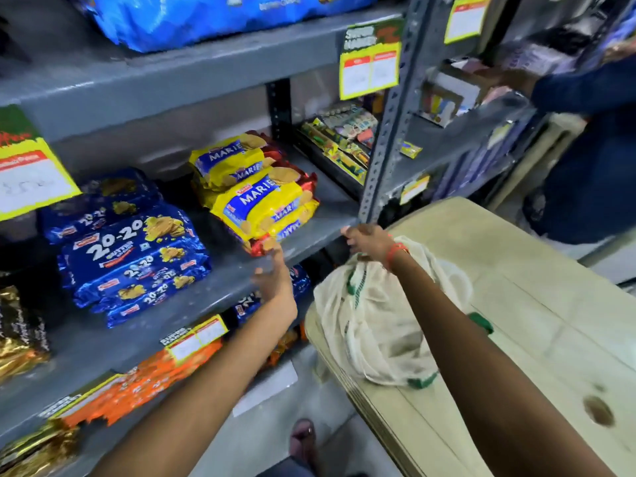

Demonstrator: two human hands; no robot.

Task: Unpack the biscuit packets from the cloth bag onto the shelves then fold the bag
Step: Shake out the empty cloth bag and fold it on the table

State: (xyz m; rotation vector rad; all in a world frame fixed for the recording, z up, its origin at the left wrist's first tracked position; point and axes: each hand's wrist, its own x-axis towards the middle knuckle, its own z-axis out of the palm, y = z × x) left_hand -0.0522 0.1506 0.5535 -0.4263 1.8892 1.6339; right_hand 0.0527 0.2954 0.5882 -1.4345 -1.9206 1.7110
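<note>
As right hand (368, 244) grips cloth bag (371, 325), left hand (275, 280) touching Marie packets (265, 201)

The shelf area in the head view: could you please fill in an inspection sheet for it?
Surface: cream table, bare apart from the bag.
Job's things: cloth bag crumpled on the table; Marie packets stacked on the grey shelf.
Clutter: 20-20 packets, orange packets below.
Grippers: left hand open by the Marie stack; right hand gripping the bag.
Cables: nothing seen.
Surroundings: another person at right.
</note>
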